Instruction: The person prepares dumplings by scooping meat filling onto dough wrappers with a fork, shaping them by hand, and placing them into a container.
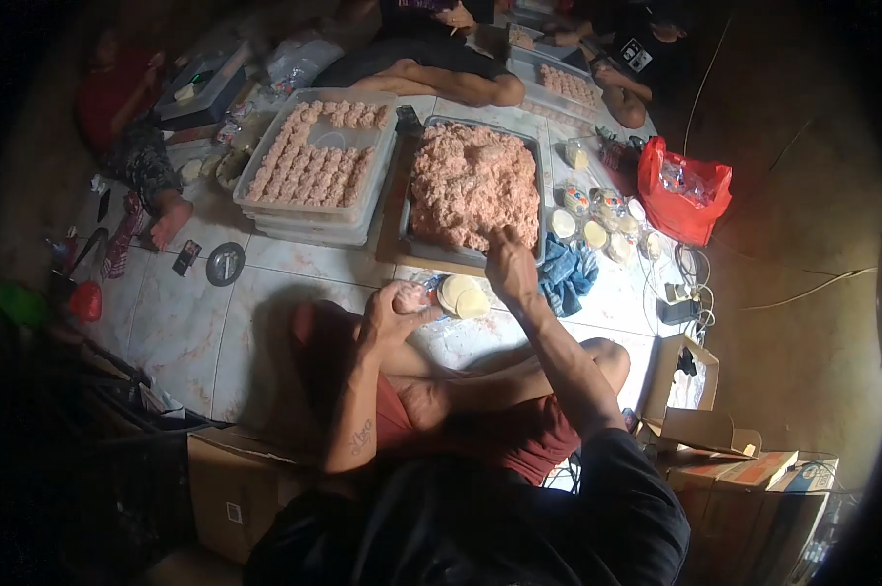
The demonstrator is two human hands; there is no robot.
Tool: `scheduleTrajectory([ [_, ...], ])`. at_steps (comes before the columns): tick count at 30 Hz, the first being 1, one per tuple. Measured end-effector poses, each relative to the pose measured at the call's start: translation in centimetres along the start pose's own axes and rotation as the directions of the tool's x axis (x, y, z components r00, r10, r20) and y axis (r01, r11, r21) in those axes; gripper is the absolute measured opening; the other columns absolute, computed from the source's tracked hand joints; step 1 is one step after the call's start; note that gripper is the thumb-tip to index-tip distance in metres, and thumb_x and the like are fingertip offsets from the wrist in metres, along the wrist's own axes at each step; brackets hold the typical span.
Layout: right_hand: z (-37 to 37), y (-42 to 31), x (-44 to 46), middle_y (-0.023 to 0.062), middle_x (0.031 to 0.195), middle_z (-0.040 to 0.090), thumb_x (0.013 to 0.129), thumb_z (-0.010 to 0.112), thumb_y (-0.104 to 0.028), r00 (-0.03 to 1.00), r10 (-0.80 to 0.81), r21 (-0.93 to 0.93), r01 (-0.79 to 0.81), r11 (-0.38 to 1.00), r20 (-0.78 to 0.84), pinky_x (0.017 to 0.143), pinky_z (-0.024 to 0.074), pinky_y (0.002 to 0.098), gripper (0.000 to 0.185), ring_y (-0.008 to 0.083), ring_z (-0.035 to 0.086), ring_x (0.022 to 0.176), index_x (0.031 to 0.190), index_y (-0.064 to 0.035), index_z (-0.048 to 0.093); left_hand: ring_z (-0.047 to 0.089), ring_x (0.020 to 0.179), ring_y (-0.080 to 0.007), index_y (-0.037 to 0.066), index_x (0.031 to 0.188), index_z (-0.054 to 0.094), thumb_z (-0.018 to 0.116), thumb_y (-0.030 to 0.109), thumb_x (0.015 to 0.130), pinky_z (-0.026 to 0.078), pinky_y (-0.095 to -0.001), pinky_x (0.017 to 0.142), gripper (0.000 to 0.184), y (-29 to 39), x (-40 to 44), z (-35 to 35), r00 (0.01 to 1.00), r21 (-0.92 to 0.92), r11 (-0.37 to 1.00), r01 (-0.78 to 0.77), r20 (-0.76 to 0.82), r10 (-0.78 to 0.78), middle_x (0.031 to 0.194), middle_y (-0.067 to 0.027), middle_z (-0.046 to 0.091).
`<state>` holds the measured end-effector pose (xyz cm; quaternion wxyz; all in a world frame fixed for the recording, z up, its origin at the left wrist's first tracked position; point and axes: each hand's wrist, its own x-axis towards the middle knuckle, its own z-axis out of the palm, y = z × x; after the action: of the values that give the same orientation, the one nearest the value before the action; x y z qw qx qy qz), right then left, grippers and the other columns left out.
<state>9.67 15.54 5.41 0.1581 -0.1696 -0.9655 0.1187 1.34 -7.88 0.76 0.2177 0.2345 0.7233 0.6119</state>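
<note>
My left hand (390, 314) is curled with thumb and fingers around something small and pale pink, too unclear to name. Just right of it lies a stack of round, pale dough wrappers (470, 303) on plastic wrapping. My right hand (511, 266) is closed at the near edge of a deep tray (411, 245) heaped with pink minced filling (472, 181); whatever its fingers hold is hidden. To the left of that tray, stacked clear plastic boxes (314, 223) carry rows of small filled dumplings (314, 168) on the top layer.
A blue cloth (568, 273) lies beside my right wrist. Further right are more wrapper packs (594, 232), a red plastic bag (687, 195) and cables. A tape roll (226, 264) and cardboard boxes (241, 479) are on the left. Other people sit across the tiled floor, near another dumpling box (558, 73).
</note>
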Motion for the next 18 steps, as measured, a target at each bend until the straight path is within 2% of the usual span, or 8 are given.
scheduleTrajectory([
  [2,-1.1,0.1,1.3,0.0261,0.099,0.06,0.086,0.055,0.001,0.972,0.08,0.13,-0.052,0.99,-0.22,0.071,0.0549,0.0494,0.02,0.0437,0.065,0.081,0.104,0.0013,0.062,0.057,0.077,-0.0085,0.006,0.093,0.065,0.095,0.023,0.067,0.049,-0.0265,0.073,0.043,0.0,-0.3,-0.3,0.962,-0.241,0.951,-0.194,0.143,0.232,0.083,0.0023,0.064],
  [4,-4.7,-1.4,1.7,0.0227,0.083,0.064,0.087,0.058,0.003,0.927,-0.02,0.231,0.115,0.966,-0.375,0.067,0.0513,0.0437,0.007,0.0383,0.065,0.076,0.088,0.0021,0.065,0.055,0.076,-0.0068,0.007,0.091,0.064,0.093,0.02,0.071,0.047,-0.0243,0.071,0.037,0.9,-0.3,-0.1,0.963,-0.265,0.944,-0.197,0.126,0.237,0.08,0.0035,0.062],
  [8,-7.6,-1.8,1.3,0.0209,0.083,0.065,0.089,0.06,-0.001,0.949,0.1,0.341,0.008,0.94,-0.299,0.067,0.0507,0.039,0.006,0.0328,0.066,0.074,0.091,0.0013,0.066,0.054,0.078,-0.0043,0.007,0.088,0.061,0.089,0.014,0.076,0.044,-0.0205,0.068,0.031,-0.1,1.3,1.6,0.969,-0.43,0.895,-0.115,0.148,0.196,0.079,0.0053,0.056],
  [10,-9.3,-2.5,0.6,0.0203,0.084,0.066,0.09,0.06,-0.001,0.956,0.141,0.376,-0.035,0.926,-0.257,0.067,0.0507,0.0382,0.008,0.0325,0.065,0.074,0.094,0.0007,0.067,0.058,0.078,-0.0058,0.005,0.089,0.062,0.089,0.019,0.076,0.048,-0.0229,0.065,0.033,2.0,1.5,2.2,0.971,-0.379,0.911,-0.164,0.101,0.217,0.084,0.0009,0.064],
  [13,-9.9,-3.8,-1.9,0.0114,0.077,0.063,0.094,0.062,-0.005,0.989,0.147,0.632,-0.098,0.768,-0.025,0.066,0.0476,0.0304,0.007,0.0123,0.057,0.072,0.095,0.0009,0.066,0.06,0.075,-0.0085,0.006,0.092,0.064,0.09,0.021,0.074,0.05,-0.0259,0.065,0.036,3.3,1.5,2.0,0.965,-0.238,0.949,-0.207,0.108,0.238,0.083,-0.0012,0.065],
  [14,-9.5,-4.5,-3.2,0.0104,0.079,0.063,0.095,0.061,-0.004,0.994,0.108,0.674,-0.088,0.733,0.012,0.067,0.0477,0.0304,0.008,0.0114,0.055,0.074,0.095,0.0023,0.064,0.061,0.073,-0.0097,0.006,0.094,0.064,0.09,0.021,0.073,0.05,-0.0266,0.065,0.036,3.2,1.6,1.8,0.968,-0.137,0.975,-0.177,0.153,0.197,0.082,-0.002,0.065],
  [16,-7.2,-5.5,-5.3,0.0155,0.082,0.064,0.092,0.059,0.0,0.999,-0.039,0.74,0.054,0.67,-0.038,0.069,0.0497,0.0337,0.006,0.0206,0.06,0.074,0.095,0.0033,0.063,0.06,0.069,-0.0112,0.006,0.089,0.063,0.089,0.02,0.075,0.05,-0.0276,0.065,0.032,1.5,2.2,3.1,0.946,-0.057,0.946,-0.32,0.038,0.322,0.075,-0.0023,0.064],
  [18,-8.2,-6.9,-6.4,0.0213,0.085,0.063,0.088,0.058,0.003,0.976,-0.205,0.438,0.218,0.872,-0.077,0.071,0.051,0.0401,0.009,0.0351,0.062,0.076,0.094,0.0038,0.063,0.055,0.062,-0.0127,0.006,0.081,0.061,0.087,0.02,0.077,0.048,-0.0294,0.062,0.03,-0.6,3.2,4.3,0.895,-0.097,0.895,-0.435,-0.152,0.419,0.068,-0.0024,0.061],
])
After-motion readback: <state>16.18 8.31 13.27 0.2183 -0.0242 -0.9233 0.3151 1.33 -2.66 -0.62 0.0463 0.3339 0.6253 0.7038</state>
